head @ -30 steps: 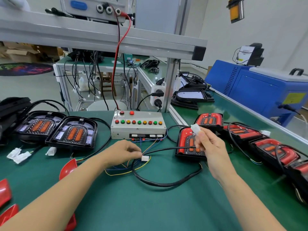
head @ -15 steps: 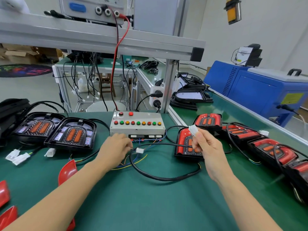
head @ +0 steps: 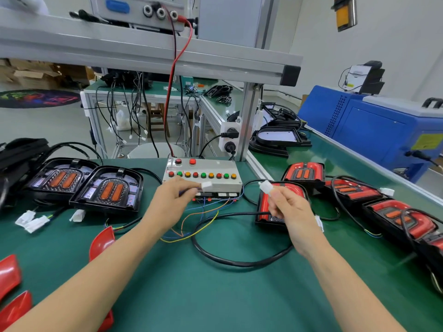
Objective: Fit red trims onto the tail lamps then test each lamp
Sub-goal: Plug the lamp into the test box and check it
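My left hand [head: 172,202] pinches the tester's white plug [head: 206,186], lifted in front of the grey test box [head: 203,174] with its row of coloured buttons. My right hand [head: 291,209] grips the lamp's white connector [head: 265,186] on a black cable [head: 230,259], held above a red-trimmed tail lamp [head: 266,207]. The two plugs are apart, facing each other. Two untrimmed black tail lamps [head: 107,190] lie at the left. Loose red trims [head: 102,240] lie near my left forearm and at the left edge.
Several red-trimmed lamps [head: 398,216] with cables line the right side of the green mat. White connectors [head: 32,220] lie by the left lamps. An aluminium frame post [head: 248,121] with sockets stands behind the box. A blue machine [head: 374,125] sits at the right.
My left hand has lifted the tester's plug off the mat, up and right toward the box front. My right hand stayed near the same place with its connector.
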